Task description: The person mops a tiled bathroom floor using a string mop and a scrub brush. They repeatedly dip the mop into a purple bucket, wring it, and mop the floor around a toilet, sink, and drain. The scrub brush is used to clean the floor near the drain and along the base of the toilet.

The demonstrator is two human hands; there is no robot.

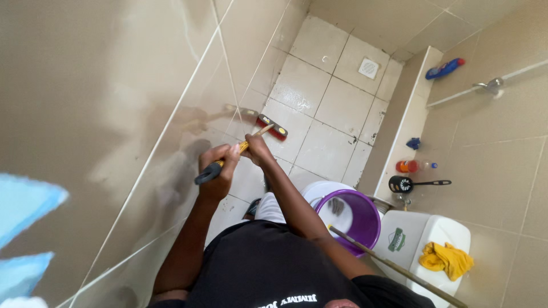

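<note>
A yellow broom handle is clasped tight by both hands: left lower, right higher. A blue bottle lies on the glossy tiled ledge.

Glossy beige ceramic wall tiles are reflecting the broom's red plastic brush head; the off-white floor tiles are looking duller, with grimy grout. The purple bucket is showing smooth shiny plastic, the toilet cistern is gleaming white, and a soft yellow cloth is lying crumpled on it
</note>
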